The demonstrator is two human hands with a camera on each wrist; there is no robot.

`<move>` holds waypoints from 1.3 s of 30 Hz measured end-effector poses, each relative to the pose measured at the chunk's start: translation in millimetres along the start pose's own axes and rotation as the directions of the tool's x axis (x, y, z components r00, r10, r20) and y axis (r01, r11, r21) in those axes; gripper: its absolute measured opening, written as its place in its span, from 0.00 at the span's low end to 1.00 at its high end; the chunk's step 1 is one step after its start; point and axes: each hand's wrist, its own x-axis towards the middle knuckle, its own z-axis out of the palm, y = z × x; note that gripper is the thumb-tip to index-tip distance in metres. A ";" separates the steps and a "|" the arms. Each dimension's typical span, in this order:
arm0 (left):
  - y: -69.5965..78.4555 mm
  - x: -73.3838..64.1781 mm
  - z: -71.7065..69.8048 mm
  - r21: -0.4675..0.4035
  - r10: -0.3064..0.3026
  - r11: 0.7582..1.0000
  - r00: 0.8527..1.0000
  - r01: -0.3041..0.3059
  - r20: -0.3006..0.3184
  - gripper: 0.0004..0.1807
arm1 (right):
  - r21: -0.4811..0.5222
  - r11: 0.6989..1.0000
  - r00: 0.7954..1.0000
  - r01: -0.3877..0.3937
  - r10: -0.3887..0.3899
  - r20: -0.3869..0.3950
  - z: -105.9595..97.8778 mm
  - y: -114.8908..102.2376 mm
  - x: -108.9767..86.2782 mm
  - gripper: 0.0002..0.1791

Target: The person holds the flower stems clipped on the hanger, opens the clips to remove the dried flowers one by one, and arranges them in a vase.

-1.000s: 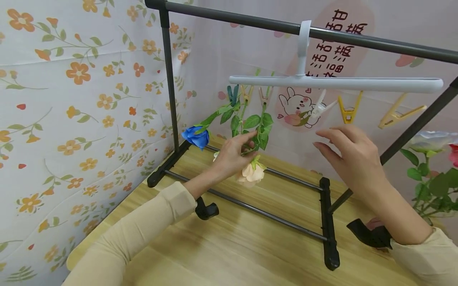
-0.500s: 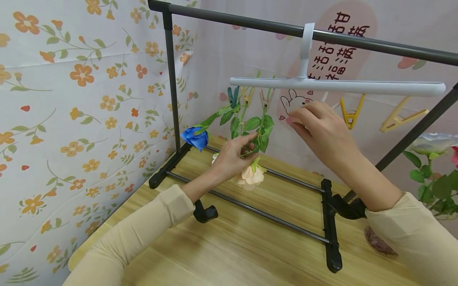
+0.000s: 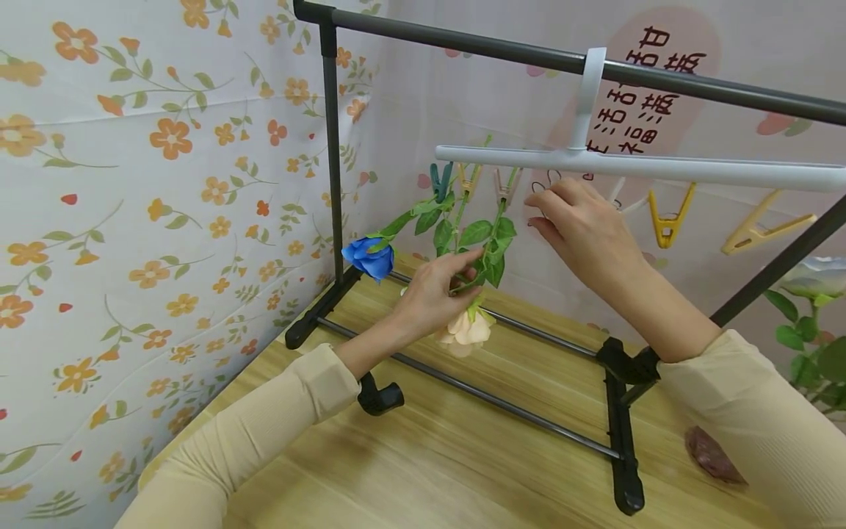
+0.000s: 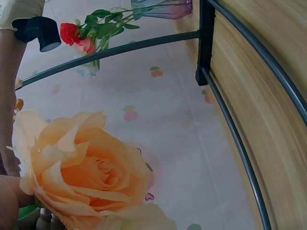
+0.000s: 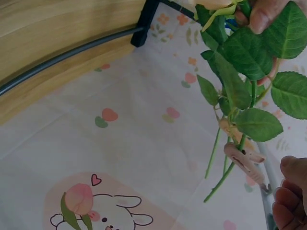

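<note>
At the left the blue rose (image 3: 369, 257) leans outward on its stem below the teal clothespin (image 3: 440, 181), its bloom well apart from either hand. Next along, the peach rose (image 3: 468, 328) hangs bloom down under the left hand (image 3: 439, 290), whose thumb and fingers are bent around its leafy stem just above the flower, likely to steady it. That stem runs up from the grip to the pink clothespin (image 3: 505, 184), its cut end poking out past the clip in the right wrist view; the clip probably bears it from the white hanger (image 3: 634, 163). Just left of it, the light-orange clothespin (image 3: 468, 179) has a green stem too. The right hand (image 3: 584, 224) is raised just right of the pink clothespin, fingers loosely bent with a gap before the thumb, nothing seen between them; the peach bloom lies below and left of it. Further right, the yellow clothespin (image 3: 669, 214) and the pale-yellow clothespin (image 3: 760, 222) hang without flowers, spaced apart along the hanger, perhaps so that blooms do not crowd.
</note>
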 end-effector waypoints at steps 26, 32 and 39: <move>9.2 -2.1 -4.3 0.036 0.027 0.999 1.000 -0.027 -0.003 0.27 | -0.483 0.814 0.946 0.323 -0.265 0.186 23.7 17.3 33.1 0.13; 11.3 -2.9 -4.6 0.046 0.038 0.998 0.999 -0.038 -0.010 0.26 | -0.565 0.734 0.925 0.377 -0.329 0.190 25.4 22.1 37.4 0.08; 12.9 -4.5 -4.4 0.033 0.026 0.999 1.000 -0.026 -0.003 0.26 | -0.635 0.651 0.903 0.416 -0.378 0.205 26.8 22.6 44.5 0.04</move>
